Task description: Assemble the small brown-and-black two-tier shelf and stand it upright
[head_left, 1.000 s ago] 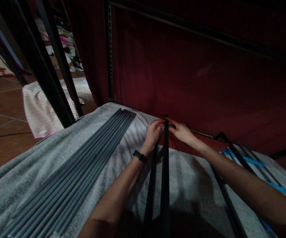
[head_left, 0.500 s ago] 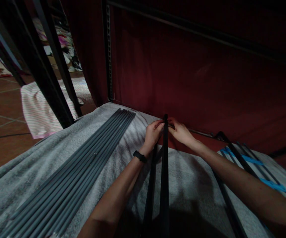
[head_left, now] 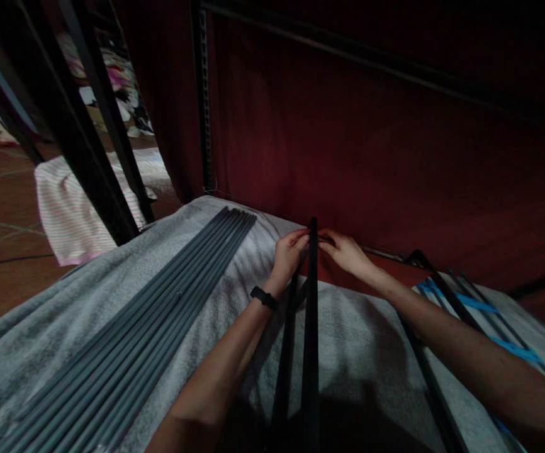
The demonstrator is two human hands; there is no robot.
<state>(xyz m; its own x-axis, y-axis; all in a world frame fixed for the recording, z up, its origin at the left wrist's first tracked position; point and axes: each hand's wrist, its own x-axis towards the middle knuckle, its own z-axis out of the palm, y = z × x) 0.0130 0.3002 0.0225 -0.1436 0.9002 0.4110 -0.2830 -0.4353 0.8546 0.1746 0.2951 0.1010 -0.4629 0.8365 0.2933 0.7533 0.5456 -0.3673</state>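
Both hands pinch the far end of the black bar (head_left: pixel 311 302) — left hand (head_left: pixel 289 255), right hand (head_left: pixel 345 251) opposite. Best kept square — grey rods (head_left: pixel 159 314) lie just beside.

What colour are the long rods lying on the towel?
The rods are grey, seen in the head view, the only one.

Both your arms reach forward and converge at the far end. Your left hand (head_left: pixel 290 251) is curled, fingers bent inward with the fingertips pinched together, and a dark band sits on that wrist. Your right hand (head_left: pixel 347 251) mirrors it from the other side, fingers pinched toward the left hand. Both forearms are bare and nearly straight.
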